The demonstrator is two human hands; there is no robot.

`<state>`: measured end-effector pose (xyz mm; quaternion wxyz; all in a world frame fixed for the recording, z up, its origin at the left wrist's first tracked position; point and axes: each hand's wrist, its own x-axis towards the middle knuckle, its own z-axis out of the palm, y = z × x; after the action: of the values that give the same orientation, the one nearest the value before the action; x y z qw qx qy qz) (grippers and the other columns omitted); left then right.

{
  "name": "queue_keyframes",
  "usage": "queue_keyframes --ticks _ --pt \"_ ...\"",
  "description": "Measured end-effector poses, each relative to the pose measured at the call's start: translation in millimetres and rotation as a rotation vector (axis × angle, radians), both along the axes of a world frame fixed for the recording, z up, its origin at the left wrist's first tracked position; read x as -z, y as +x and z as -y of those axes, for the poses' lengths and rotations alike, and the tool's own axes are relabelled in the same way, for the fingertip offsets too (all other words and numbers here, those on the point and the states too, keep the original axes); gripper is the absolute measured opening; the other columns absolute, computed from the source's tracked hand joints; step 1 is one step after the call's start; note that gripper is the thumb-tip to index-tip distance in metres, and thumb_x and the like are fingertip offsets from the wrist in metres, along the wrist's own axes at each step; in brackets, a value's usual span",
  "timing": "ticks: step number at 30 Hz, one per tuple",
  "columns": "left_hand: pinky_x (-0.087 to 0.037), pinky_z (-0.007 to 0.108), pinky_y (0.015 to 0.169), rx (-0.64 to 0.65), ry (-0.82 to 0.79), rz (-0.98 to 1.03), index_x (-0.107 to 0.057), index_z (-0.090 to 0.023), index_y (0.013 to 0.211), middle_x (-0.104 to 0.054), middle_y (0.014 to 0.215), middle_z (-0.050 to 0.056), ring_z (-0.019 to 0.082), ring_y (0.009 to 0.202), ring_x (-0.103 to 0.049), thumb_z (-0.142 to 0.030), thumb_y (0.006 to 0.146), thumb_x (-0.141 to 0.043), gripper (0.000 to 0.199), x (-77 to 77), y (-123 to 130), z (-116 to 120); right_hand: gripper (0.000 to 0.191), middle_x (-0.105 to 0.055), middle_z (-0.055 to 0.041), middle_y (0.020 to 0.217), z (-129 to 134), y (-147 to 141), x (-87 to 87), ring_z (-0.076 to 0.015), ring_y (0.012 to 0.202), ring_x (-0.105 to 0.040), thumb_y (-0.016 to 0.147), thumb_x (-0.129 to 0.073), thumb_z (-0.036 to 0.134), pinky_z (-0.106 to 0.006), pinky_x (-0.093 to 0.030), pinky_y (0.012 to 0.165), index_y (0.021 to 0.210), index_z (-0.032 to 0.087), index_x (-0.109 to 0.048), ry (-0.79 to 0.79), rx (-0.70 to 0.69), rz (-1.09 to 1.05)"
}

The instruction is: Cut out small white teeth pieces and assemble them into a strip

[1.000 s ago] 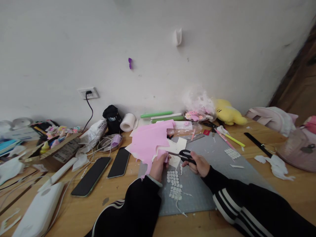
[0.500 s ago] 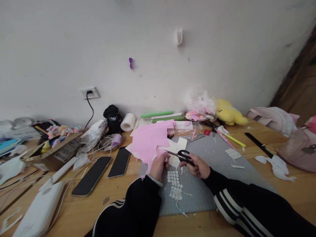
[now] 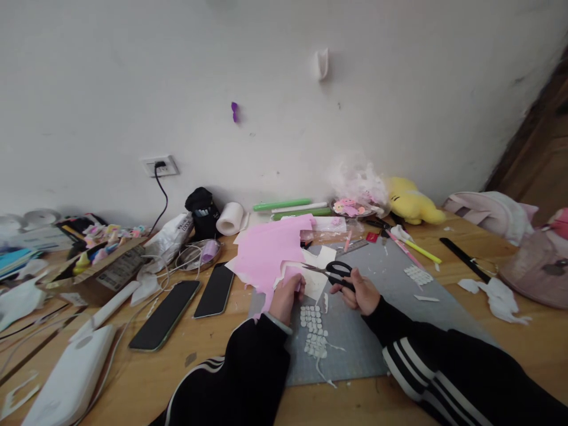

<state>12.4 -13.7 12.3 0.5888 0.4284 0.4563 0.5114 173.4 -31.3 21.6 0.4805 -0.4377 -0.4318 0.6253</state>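
My right hand [image 3: 358,291] has its fingers in the handles of a pair of black-handled scissors [image 3: 339,273]. The blades are parted a little and point left, near the edge of a pink sheet [image 3: 266,253] with ragged cut edges. My left hand [image 3: 286,294] is closed on the lower right part of that sheet, fingers pinched. Pale cream paper [image 3: 315,283] lies behind and under the blades. Below the hands, small white adhesive squares [image 3: 314,331] lie in rows on a grey cutting mat [image 3: 355,343].
Two phones [image 3: 164,316] lie left of the mat, beside a white power bank [image 3: 73,376] with a cable. An open cardboard box [image 3: 95,269] holds small colourful items. A paper roll [image 3: 231,219], green rolls [image 3: 284,205] and a yellow plush toy [image 3: 412,201] line the wall.
My right hand has drawn the scissors slightly to the right, away from my left hand, and their blades have parted. My left hand stays nearly still on the pink sheet.
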Motion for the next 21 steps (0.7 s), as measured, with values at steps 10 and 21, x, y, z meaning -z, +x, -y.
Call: queue_keyframes --ticks 10,21 --pt "-0.028 0.020 0.042 -0.035 -0.040 0.013 -0.047 -0.016 0.049 -0.040 0.039 -0.006 0.006 0.036 -0.036 -0.039 0.066 -0.053 0.029 0.5 0.7 -0.3 0.070 -0.016 0.0120 0.026 1.4 0.1 -0.8 -0.0028 0.025 -0.010 0.053 -0.038 0.080 -0.022 -0.006 0.032 0.051 0.013 -0.059 0.006 -0.020 0.022" --pt "-0.024 0.020 0.040 -0.012 0.006 0.034 -0.054 -0.014 0.066 -0.044 0.045 -0.006 0.005 0.036 -0.034 -0.041 0.069 -0.050 0.027 0.2 0.9 -1.0 0.070 -0.017 0.0125 0.025 0.9 -0.6 -1.0 -0.0027 0.025 -0.010 0.052 -0.037 0.081 -0.022 -0.005 0.032 0.051 0.014 -0.057 -0.002 -0.032 0.033"
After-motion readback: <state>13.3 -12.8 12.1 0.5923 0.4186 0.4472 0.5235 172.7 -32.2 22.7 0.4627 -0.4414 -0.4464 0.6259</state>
